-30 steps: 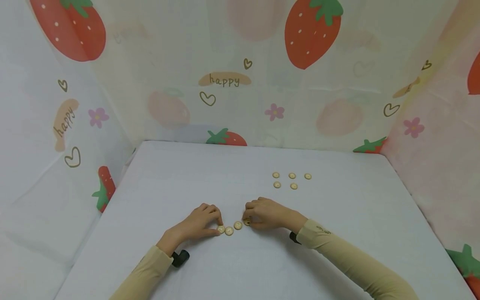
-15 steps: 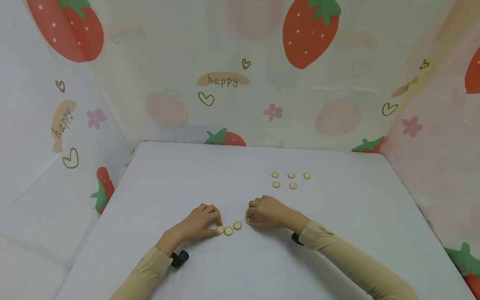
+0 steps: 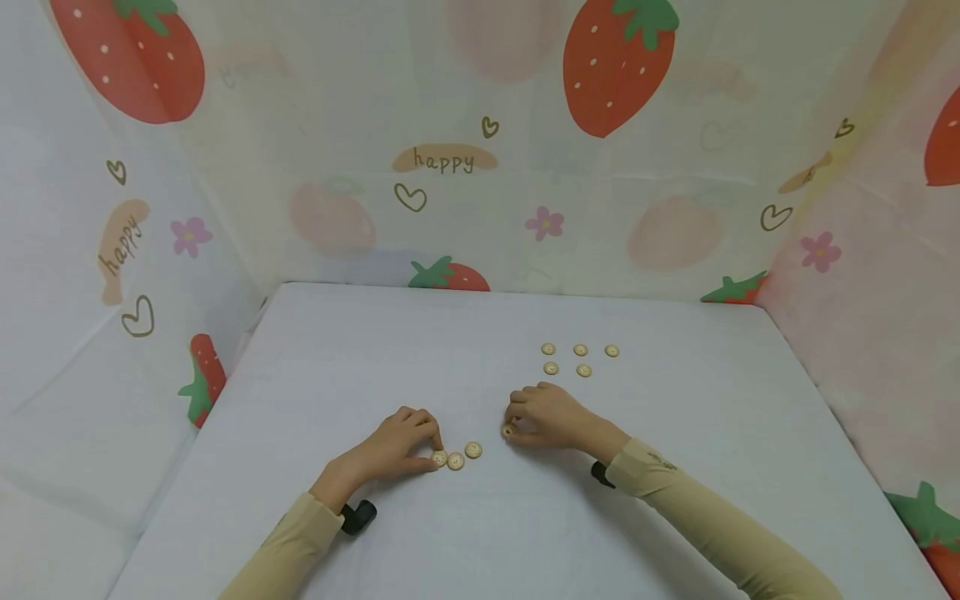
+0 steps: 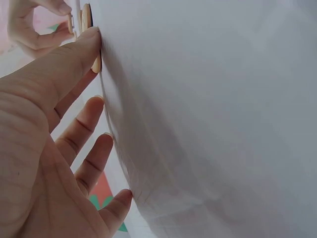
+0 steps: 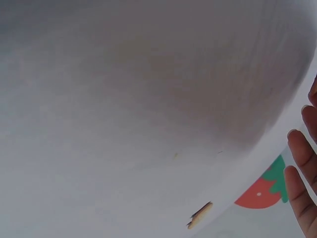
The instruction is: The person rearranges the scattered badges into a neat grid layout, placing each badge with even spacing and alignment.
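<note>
My left hand (image 3: 397, 443) pinches a round tan button (image 3: 439, 457) flat on the table between thumb and index finger. In the left wrist view the thumb partly covers the buttons (image 4: 96, 65). A second button (image 3: 456, 461) lies right against that one, and a third button (image 3: 473, 450) sits a little apart to the right. Farther right, my right hand (image 3: 553, 417) pinches another button (image 3: 507, 430) by its edge, tilted up off the cloth. Only the other fingertips (image 5: 299, 148) of this hand show in the right wrist view; its button is out of sight there.
Several matching buttons lie in two rows behind the right hand, among them a near one (image 3: 584, 371) and a far-right one (image 3: 612, 351). A white cloth (image 3: 360, 350) covers the table, with a strawberry-print curtain (image 3: 330, 100) around its back and sides.
The right hand has moved right and slightly away from the third button, taking its pinched button with it. The left hand stays on its button.
</note>
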### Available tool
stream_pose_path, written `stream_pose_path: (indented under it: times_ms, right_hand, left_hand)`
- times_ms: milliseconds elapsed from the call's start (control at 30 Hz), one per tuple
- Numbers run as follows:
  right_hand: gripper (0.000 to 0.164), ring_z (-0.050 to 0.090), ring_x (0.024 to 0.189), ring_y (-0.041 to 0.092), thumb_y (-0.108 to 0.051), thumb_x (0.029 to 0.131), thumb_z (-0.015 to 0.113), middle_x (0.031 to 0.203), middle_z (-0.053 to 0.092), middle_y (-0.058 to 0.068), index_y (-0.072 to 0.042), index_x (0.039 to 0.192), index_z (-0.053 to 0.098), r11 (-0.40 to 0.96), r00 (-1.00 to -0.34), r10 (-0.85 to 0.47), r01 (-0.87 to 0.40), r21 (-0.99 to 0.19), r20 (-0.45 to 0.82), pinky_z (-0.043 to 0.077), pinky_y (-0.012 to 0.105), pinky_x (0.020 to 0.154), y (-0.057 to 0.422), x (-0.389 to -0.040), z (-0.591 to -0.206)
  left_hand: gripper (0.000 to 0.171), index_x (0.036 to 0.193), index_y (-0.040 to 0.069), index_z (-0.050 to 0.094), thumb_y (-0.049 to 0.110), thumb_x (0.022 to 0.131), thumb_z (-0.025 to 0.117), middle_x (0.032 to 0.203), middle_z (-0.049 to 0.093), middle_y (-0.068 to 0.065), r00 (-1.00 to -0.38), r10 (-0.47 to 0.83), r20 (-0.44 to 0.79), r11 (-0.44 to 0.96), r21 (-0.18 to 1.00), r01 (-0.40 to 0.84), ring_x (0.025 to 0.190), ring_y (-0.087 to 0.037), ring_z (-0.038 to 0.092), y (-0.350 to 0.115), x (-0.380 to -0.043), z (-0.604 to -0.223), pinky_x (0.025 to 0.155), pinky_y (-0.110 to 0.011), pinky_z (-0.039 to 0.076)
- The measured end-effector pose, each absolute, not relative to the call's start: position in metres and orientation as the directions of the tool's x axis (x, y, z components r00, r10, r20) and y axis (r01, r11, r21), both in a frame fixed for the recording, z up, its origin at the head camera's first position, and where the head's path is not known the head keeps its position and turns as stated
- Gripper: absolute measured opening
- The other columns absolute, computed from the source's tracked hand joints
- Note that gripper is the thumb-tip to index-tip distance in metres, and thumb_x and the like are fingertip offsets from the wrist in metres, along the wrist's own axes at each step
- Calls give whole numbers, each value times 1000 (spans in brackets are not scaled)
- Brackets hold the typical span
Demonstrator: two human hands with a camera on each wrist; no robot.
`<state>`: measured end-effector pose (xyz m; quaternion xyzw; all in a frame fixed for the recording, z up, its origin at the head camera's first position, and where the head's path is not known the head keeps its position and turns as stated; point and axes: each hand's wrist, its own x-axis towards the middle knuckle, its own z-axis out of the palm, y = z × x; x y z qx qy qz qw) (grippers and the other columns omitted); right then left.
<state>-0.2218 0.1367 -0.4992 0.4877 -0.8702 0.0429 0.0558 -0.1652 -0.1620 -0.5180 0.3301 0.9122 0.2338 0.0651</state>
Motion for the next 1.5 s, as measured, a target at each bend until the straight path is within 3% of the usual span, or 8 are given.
stream_pose_path:
  times_ms: [1233, 1500]
  right_hand:
    - [22, 50, 67, 4, -45, 77, 67, 75, 56, -14, -23, 78, 64, 734, -718, -664, -680, -4, 207, 41, 24, 62, 194, -231, -502]
    - [20, 53, 70, 7, -43, 78, 67, 75, 55, -13, -24, 75, 63, 784, -767, -605, -621, -4, 214, 41, 31, 67, 211, -236, -499]
  left_hand:
    - [18, 95, 23, 60, 32, 82, 69, 113, 52, 4, -779, 626, 31, 675, 480, 561, 112, -25, 43, -160, -164, -517, 95, -49, 36]
    - [18, 95, 22, 60, 30, 82, 70, 111, 52, 3, -776, 629, 44, 669, 477, 570, 111, -27, 43, -160, -164, -516, 94, -51, 35]
